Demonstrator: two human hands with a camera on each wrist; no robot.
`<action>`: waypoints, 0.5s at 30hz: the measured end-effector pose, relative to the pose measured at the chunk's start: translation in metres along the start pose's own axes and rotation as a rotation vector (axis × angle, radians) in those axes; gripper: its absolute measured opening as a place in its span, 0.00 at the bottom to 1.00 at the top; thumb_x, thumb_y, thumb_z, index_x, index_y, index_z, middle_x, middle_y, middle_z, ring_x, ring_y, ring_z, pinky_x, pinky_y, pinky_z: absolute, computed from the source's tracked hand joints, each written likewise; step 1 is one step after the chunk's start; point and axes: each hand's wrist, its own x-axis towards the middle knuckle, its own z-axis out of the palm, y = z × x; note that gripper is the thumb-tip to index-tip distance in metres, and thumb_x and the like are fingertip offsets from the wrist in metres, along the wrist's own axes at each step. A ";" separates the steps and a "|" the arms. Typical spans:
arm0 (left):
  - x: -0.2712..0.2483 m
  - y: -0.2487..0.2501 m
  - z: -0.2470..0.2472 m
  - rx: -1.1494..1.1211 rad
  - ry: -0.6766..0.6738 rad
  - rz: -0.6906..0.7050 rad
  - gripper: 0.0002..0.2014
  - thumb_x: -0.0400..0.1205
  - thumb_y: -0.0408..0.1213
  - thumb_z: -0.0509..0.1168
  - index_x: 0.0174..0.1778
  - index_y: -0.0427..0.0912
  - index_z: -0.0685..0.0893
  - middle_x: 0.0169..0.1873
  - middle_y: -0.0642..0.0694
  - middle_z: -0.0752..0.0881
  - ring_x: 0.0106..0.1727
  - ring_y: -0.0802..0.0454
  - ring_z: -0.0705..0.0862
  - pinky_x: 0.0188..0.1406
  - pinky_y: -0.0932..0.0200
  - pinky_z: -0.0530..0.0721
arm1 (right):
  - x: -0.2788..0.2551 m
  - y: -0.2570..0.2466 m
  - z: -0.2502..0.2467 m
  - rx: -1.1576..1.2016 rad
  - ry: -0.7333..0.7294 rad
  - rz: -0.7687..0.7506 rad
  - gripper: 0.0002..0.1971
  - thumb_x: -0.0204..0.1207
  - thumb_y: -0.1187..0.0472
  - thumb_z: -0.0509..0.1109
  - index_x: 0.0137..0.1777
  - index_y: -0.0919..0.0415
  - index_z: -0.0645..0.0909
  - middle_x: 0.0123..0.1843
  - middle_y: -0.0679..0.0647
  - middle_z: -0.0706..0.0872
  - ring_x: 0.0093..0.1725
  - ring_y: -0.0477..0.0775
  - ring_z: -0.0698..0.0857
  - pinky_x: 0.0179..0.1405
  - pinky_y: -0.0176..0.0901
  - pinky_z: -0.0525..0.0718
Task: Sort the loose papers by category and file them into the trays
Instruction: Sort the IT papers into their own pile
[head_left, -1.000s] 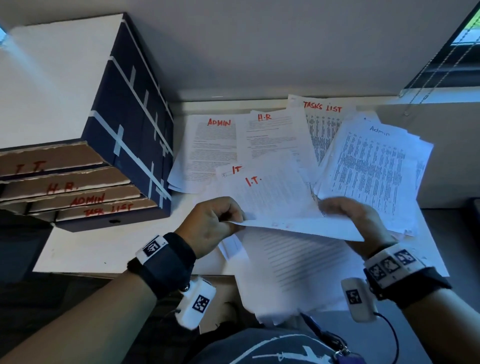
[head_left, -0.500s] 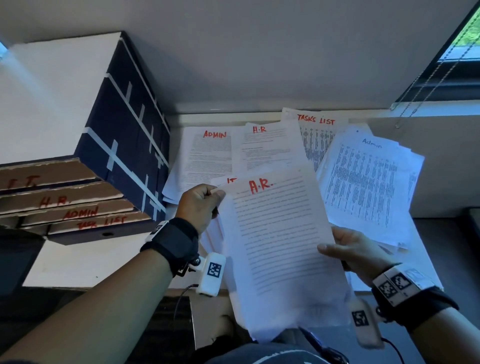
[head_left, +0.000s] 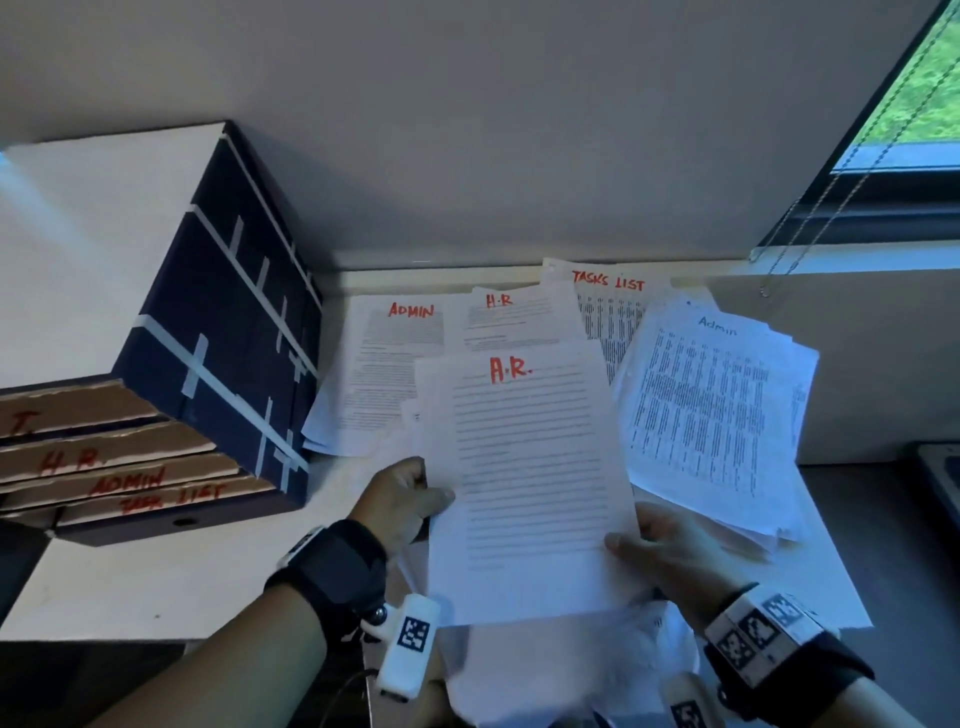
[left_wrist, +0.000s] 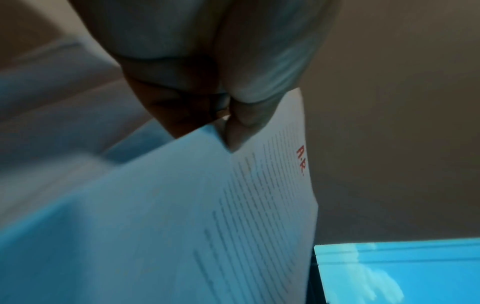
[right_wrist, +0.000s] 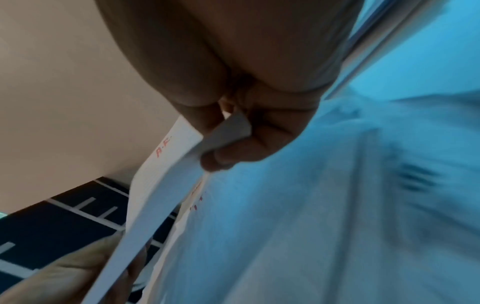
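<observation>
- The sheet marked "A.R." is now held up flat and square to the head camera; half a second ago it was tilted to the left, and one second ago an "I.T." sheet lay on top in the hands instead.
- The left hand pinches the left edge of this sheet, with the thumb on the printed face; the left wrist view shows the same pinch.
- The right hand pinches the right edge lower down, thumb on top and fingers curled under a thin bundle of pages.
- The sheet hangs above the table, in front of the spread piles marked ADMIN, H.R, TASKS LIST and a second Admin pile.
- The stacked trays stand to the left, well apart from the sheet; their labels read H.R., ADMIN and TASK LIST, and the top one is partly cut off.
- My judgement: the person is reading the heading to choose a category. No tray label reads "A.R.", so it most likely belongs to H.R.
</observation>
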 end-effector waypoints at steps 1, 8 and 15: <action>0.003 0.006 -0.002 -0.022 0.013 0.016 0.06 0.80 0.26 0.72 0.47 0.32 0.81 0.42 0.33 0.87 0.44 0.37 0.86 0.49 0.44 0.86 | 0.004 -0.005 0.002 -0.054 0.061 0.016 0.05 0.79 0.70 0.71 0.49 0.64 0.87 0.43 0.66 0.90 0.34 0.60 0.87 0.20 0.45 0.83; 0.018 0.035 -0.014 0.462 0.388 0.099 0.10 0.79 0.42 0.72 0.55 0.47 0.83 0.57 0.46 0.82 0.54 0.46 0.82 0.52 0.59 0.77 | 0.067 -0.084 0.008 -0.100 0.325 -0.054 0.06 0.81 0.62 0.69 0.47 0.64 0.85 0.37 0.61 0.86 0.20 0.50 0.80 0.14 0.32 0.75; 0.032 0.048 -0.032 1.150 0.227 -0.164 0.34 0.69 0.58 0.73 0.68 0.49 0.73 0.66 0.41 0.73 0.69 0.36 0.72 0.64 0.41 0.80 | 0.133 -0.132 0.006 0.049 0.409 0.095 0.13 0.82 0.63 0.68 0.35 0.61 0.75 0.32 0.60 0.79 0.24 0.52 0.75 0.20 0.36 0.72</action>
